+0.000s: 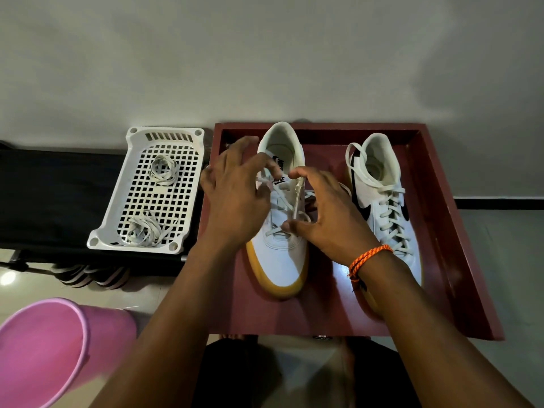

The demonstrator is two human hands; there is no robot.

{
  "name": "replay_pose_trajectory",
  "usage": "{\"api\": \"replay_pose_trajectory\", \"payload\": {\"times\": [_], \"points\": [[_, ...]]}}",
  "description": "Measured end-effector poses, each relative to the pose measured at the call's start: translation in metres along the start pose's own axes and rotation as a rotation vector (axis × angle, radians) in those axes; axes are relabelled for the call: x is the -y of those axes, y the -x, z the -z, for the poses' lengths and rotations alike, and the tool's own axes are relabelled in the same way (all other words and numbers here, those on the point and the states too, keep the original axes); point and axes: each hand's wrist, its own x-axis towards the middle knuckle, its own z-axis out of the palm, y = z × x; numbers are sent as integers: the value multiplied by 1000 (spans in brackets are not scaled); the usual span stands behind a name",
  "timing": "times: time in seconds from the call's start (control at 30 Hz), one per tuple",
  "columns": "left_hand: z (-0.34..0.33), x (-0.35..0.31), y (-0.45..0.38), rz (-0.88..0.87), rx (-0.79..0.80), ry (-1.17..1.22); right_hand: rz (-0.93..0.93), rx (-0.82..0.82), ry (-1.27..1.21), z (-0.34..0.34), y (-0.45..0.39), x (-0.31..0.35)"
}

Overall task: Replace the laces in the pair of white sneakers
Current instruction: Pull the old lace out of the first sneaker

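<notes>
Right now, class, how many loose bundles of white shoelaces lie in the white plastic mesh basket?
2. One coiled white lace bundle lies at the far end of the white plastic mesh basket, the other bundle at its near end. None looks hidden.

Dim indoor light. Glare spot on floor tiles lower left; sheen on red tray base. Soft shadows on wall. Wide-angle bowing at edges. Forearms slightly soft.
</notes>
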Motion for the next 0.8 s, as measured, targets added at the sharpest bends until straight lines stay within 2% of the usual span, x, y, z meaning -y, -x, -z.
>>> {"api": "replay_pose_trajectory", "payload": {"times": [0.1,0.23,0.37,0.5,0.6,0.67,0.8], "points": [[-7,-6,5,-92,138,-53,8,-5,-11,0,-1,-1],[-14,-1,11,-112,274,-142,24,-7,-17,0,0,-1],[-7,-5,7,-66,246,-60,22,1,-23,0,0,-1],[5,-1,-1,106,69,115,21,4,-2,1,0,1],[5,2,0,90,4,96,17,2,-8,2,1,1],[2,-1,2,13,52,68,17,1,-8,2,1,0],[-11,-1,8,-98,254,-89,26,-5,-27,1,1,-1]]}}
